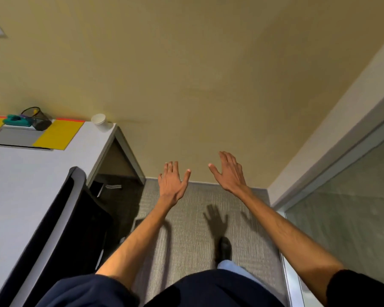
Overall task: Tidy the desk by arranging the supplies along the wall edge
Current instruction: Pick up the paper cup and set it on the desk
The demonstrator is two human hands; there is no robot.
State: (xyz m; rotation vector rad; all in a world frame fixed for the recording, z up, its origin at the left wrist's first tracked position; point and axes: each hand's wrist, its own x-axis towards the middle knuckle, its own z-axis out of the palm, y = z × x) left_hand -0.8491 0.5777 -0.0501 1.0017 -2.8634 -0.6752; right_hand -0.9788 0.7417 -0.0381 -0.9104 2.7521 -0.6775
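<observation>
Shirt [208, 289] cropped; left hand [172, 183], right hand [230, 173] spread; desk [20, 185] cropped.

The desk [20, 185] is showing smooth and matt, the yellow sheets [58, 134] are looking like flat paper, the pen cup [37, 120] is reading as black wire mesh, the carpet [193, 202] is looking rough and ribbed, and the glass panel [353, 207] is gleaming.

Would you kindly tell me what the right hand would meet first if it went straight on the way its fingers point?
Probably the beige wall: the right hand, open, points forward at it, and nothing shows between them, though depth is unclear.
</observation>
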